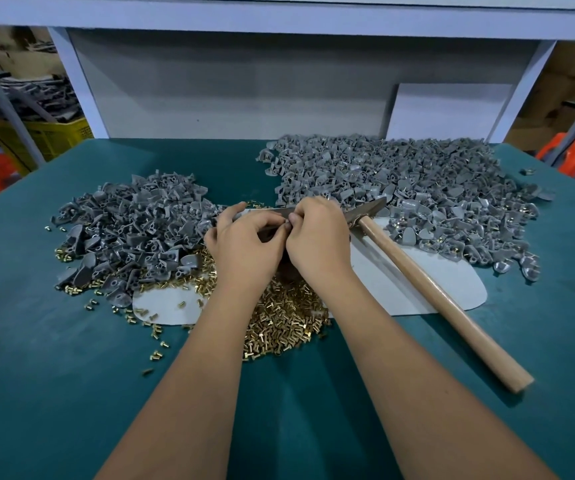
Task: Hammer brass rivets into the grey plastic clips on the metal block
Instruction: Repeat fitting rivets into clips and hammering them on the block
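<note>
Both hands meet at the middle of the green desk (71,375), just above the heap of brass rivets (286,323), and the work looks to be the loading step: seating a rivet in a grey clip before any blow is struck. The hammer (435,292) lies untouched on the desk to the right, its head beside the right hand (317,237), its wooden handle running toward the near right.

The left hand (244,244) has its fingers curled inward, the right likewise, and their fingertips come together on something small and grey between them; a clip most likely, though whether a rivet is in it is hidden. Each grip is closed in a pinch on that piece. The metal block sits under the hands and is mostly covered; only a thin bright edge shows.

Loose clips (133,230) are piled at left, a larger pile (417,188) at right, some there showing brass.

Next, I judge, the right hand must let go and take up the hammer while the left steadies the clip on the block
</note>
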The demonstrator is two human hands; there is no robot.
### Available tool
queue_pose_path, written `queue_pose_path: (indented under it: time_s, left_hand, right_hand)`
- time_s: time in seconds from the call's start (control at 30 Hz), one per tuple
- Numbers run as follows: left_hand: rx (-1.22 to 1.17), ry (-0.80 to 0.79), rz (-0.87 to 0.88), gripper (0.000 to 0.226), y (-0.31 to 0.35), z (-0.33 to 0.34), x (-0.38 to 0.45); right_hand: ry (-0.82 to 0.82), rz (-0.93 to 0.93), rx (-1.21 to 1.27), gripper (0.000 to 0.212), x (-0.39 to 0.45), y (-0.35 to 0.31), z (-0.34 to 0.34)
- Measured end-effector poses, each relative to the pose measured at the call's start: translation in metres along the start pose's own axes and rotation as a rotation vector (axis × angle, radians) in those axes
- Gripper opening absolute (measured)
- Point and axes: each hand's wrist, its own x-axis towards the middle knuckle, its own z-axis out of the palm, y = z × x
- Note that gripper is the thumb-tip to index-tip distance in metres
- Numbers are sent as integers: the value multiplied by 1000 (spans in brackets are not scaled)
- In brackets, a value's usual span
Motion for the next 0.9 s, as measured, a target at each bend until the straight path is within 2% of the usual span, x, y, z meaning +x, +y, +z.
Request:
queue_pose_path:
  time_s: [0.2, 0.33, 0.4, 0.57, 0.77, 0.9]
  left_hand:
    - [-11, -14, -35, 26, 0, 1, 0]
    - [-40, -49, -51, 16, -2, 1, 2]
    - [-59, -71, -70, 13, -2, -1, 3]
    - [-218, -92, -119, 22, 4, -9, 4]
    - [-342, -103, -102, 22, 9, -15, 4]
    - [-364, -113, -85, 18, 10, -17, 3]
  right_hand:
    - [15, -8, 55, 18, 0, 3, 1]
    - [-56, -44, 159, 15, -4, 14, -6]
    - [-15, -56, 164, 13, -8, 22, -15]
    - [205, 76, -210, 14, -10, 57, -44]
    - [0, 288, -546, 27, -13, 69, -53]
    - [-91, 346, -591, 30, -11, 68, -50]
